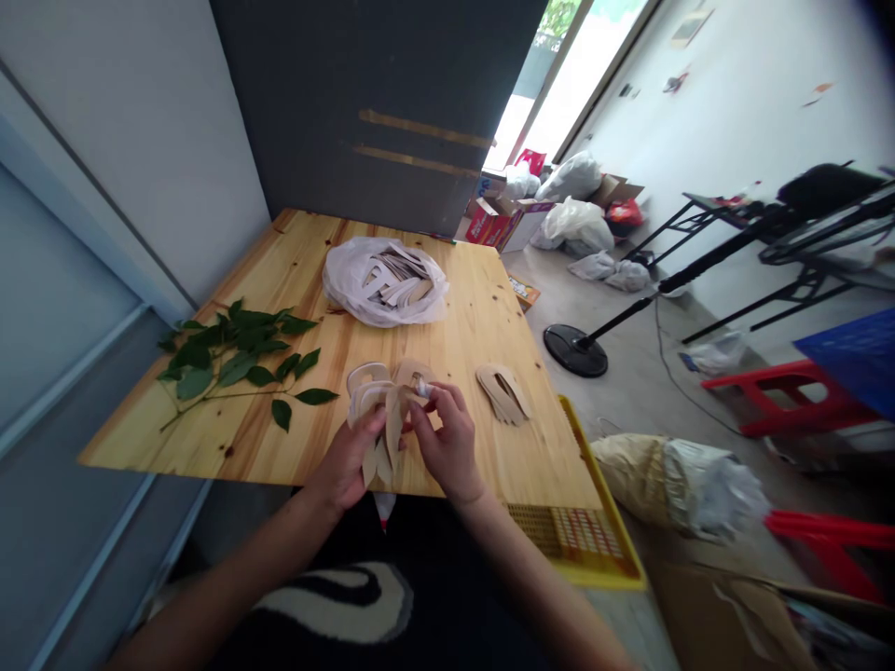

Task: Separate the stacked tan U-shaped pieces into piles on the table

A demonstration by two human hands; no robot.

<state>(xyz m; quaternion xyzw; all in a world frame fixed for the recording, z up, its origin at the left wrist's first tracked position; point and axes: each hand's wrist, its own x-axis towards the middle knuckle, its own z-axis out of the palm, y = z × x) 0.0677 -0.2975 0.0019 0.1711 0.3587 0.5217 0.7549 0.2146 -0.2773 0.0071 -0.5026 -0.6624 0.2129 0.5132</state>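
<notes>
The wooden desk [479,308] fills the middle, its near edge close to the person's body, which puts the handwork within easy reach. At the near right, a yellow basket [633,559] sits lower than the desk, partly under its edge. A leafy branch [241,359] lies flat across the left side, seemingly out of the way of the hands. On the far side, a plastic bag [342,289] stands slumped open, its mouth spread, so the cut pieces [402,284] inside are probably easy to get at.

The left hand [353,452] grips a bunch of card shapes [393,429] above the desk's near edge; its thumb presses across them, likely to stop the fanned layers slipping. The right hand [447,443] has curled fingers at the bunch's right side; whether they pinch a layer, I cannot tell. To the right lies a small stack of looped cut-outs [514,401], overlapped neatly, perhaps to keep them together and apart from the held bunch.
</notes>
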